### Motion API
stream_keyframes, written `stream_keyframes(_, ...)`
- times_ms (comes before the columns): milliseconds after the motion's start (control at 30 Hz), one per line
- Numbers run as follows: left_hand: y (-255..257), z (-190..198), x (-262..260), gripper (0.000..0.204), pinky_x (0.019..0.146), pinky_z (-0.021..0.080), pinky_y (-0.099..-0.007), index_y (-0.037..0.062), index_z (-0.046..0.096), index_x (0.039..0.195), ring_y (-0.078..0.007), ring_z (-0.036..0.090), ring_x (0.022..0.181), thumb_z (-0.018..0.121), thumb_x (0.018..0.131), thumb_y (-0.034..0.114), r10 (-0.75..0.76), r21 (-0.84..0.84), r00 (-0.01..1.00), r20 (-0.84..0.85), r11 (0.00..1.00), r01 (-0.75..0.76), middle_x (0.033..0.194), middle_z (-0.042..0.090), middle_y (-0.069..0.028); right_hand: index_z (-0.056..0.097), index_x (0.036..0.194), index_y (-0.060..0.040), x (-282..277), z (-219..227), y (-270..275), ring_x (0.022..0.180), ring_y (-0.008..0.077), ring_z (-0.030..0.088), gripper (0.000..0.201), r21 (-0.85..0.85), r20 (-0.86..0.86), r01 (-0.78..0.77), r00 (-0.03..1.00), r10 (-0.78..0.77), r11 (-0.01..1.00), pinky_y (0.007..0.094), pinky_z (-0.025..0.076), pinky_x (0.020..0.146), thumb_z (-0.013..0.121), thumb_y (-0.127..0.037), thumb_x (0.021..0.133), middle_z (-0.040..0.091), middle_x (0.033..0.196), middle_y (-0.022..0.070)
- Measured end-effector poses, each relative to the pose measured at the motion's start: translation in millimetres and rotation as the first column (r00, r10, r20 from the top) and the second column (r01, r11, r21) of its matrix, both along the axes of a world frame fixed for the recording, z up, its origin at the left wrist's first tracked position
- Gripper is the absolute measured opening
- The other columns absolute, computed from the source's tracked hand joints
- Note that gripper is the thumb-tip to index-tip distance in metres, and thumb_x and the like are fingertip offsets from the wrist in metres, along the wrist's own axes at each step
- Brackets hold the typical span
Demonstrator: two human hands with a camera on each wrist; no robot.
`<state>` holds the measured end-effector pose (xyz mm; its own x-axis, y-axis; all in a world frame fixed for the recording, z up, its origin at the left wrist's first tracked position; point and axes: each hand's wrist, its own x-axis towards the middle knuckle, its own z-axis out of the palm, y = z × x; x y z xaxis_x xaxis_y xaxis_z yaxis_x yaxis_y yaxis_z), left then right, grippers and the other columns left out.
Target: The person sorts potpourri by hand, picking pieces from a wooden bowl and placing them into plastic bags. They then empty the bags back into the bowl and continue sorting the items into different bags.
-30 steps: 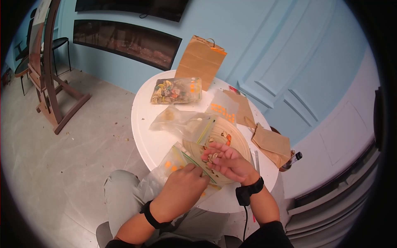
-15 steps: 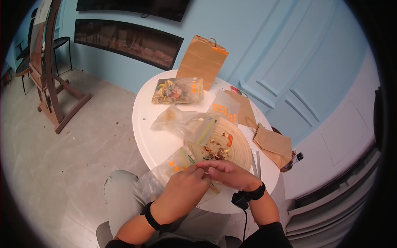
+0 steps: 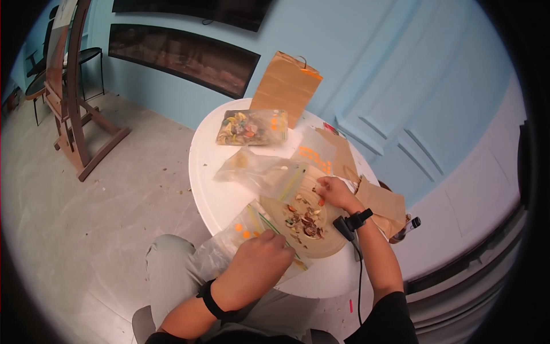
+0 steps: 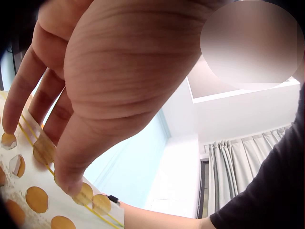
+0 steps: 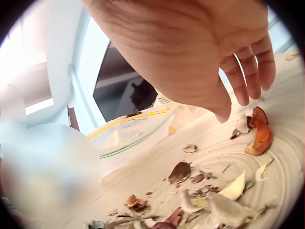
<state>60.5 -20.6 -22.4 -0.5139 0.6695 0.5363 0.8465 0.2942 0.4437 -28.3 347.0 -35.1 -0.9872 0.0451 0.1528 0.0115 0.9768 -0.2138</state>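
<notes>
My left hand [image 3: 260, 258] grips the mouth of a clear zip bag [image 3: 228, 243] with orange dots, at the near edge of a round tan plate [image 3: 331, 247]. In the left wrist view the thumb [image 4: 71, 179] lies against the zip strip with the fingers spread along the bag. Dried potpourri pieces [image 3: 309, 225] lie loose on the plate. Over its far side my right hand [image 3: 337, 192] reaches down with loosely extended fingers, and nothing shows between them. Close below those fingertips is a curled orange dried piece [image 5: 261, 138].
Another zip bag [image 3: 258, 172] overlaps the plate's left edge. A filled potpourri bag [image 3: 246, 127] and an upright paper bag [image 3: 289, 86] stand at the table's back. A folded paper bag [image 3: 381, 205] lies at the right, beside a bottle [image 3: 411, 225].
My right hand first held pieces in its fingers, then met the left hand at the bag mouth, and has now moved away to the plate's far side. The left hand stays on the bag.
</notes>
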Motion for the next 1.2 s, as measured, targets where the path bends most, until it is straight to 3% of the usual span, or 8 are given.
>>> stream_keyframes(100,-2,2,0,0.007,0.07,0.055,-0.0362,0.0086,0.069,0.083,-0.0247,0.064,0.086,0.069,0.077,0.006,0.013,-0.028,1.0,-0.008,1.0,-0.013,0.083,0.062,-0.0052,0.071,0.111,0.0003,-4,3,-6,0.078,0.0224,0.072,0.026,-0.206,0.26,0.194,0.956,-0.138,0.959,0.0328,0.056,0.072,0.072,-0.014,0.089,0.072,0.091,0.0101)
stream_keyframes(200,-3,2,-2,0.007,0.07,0.055,-0.0359,0.009,0.069,0.083,-0.0244,0.064,0.087,0.07,0.076,0.007,0.021,-0.028,1.0,-0.002,0.999,-0.021,0.083,0.062,-0.005,0.069,0.112,0.0016,-3,8,-16,0.077,0.0203,0.071,0.028,-0.155,0.295,0.105,0.954,-0.056,0.982,0.032,0.055,0.07,0.072,-0.016,0.089,0.07,0.093,0.0095)
stream_keyframes(400,3,1,-3,0.006,0.069,0.055,-0.0354,0.0093,0.07,0.083,-0.0236,0.064,0.086,0.071,0.077,0.008,0.007,-0.033,1.0,0.009,0.999,-0.007,0.083,0.062,-0.0044,0.066,0.104,0.001,-11,21,-51,0.076,0.0169,0.067,0.026,-0.322,0.217,0.193,0.968,-0.127,0.927,0.031,0.054,0.071,0.073,-0.018,0.087,0.069,0.086,0.0073)
stream_keyframes(600,4,0,0,0.006,0.069,0.055,-0.0351,0.0092,0.07,0.083,-0.0233,0.064,0.086,0.071,0.077,0.008,0.017,-0.03,1.0,-0.014,0.999,-0.017,0.083,0.062,-0.0044,0.066,0.098,-0.0023,-37,-1,-54,0.075,0.0154,0.063,0.023,-0.434,0.073,-0.029,0.995,0.068,0.901,0.0299,0.053,0.072,0.075,-0.019,0.086,0.067,0.082,0.0037)
stream_keyframes(700,2,0,-1,0.006,0.07,0.055,-0.0354,0.009,0.069,0.083,-0.0235,0.064,0.085,0.071,0.077,0.009,0.03,-0.041,0.999,-0.024,0.999,-0.031,0.083,0.062,-0.0044,0.065,0.097,-0.0034,-40,-4,-57,0.075,0.0149,0.063,0.022,-0.231,0.118,0.03,0.993,-0.003,0.972,0.0301,0.052,0.073,0.076,-0.018,0.085,0.067,0.082,0.0025)
stream_keyframes(800,0,0,-2,0.006,0.07,0.055,-0.0353,0.0089,0.069,0.082,-0.0236,0.064,0.085,0.071,0.077,0.008,0.029,-0.034,1.0,-0.008,0.999,-0.029,0.083,0.062,-0.0045,0.065,0.097,-0.0016,-35,-15,-49,0.073,0.0127,0.062,0.021,-0.311,0.07,-0.043,0.995,0.068,0.95,0.028,0.052,0.07,0.076,-0.013,0.083,0.067,0.082,0.0019)
stream_keyframes(1000,-1,-2,-4,0.006,0.071,0.055,-0.0354,0.0085,0.068,0.083,-0.0243,0.064,0.086,0.071,0.077,0.008,0.013,-0.02,1.0,-0.004,1.0,-0.013,0.083,0.062,-0.0049,0.064,0.102,-0.0015,0,9,-47,0.072,0.0085,0.064,0.021,-0.71,0.313,0.263,0.949,-0.042,0.653,0.0197,0.051,0.064,0.077,-0.003,0.086,0.068,0.085,0.0016)
stream_keyframes(1200,0,0,-4,0.007,0.071,0.055,-0.0357,0.0086,0.068,0.083,-0.0242,0.064,0.087,0.071,0.077,0.007,0.008,-0.033,1.0,0.02,0.999,-0.007,0.083,0.063,-0.0049,0.063,0.104,-0.0025,25,17,-51,0.074,0.0086,0.066,0.018,-0.897,0.26,0.227,0.965,0.036,0.378,0.02,0.053,0.066,0.074,0.0,0.09,0.072,0.092,0.0039)
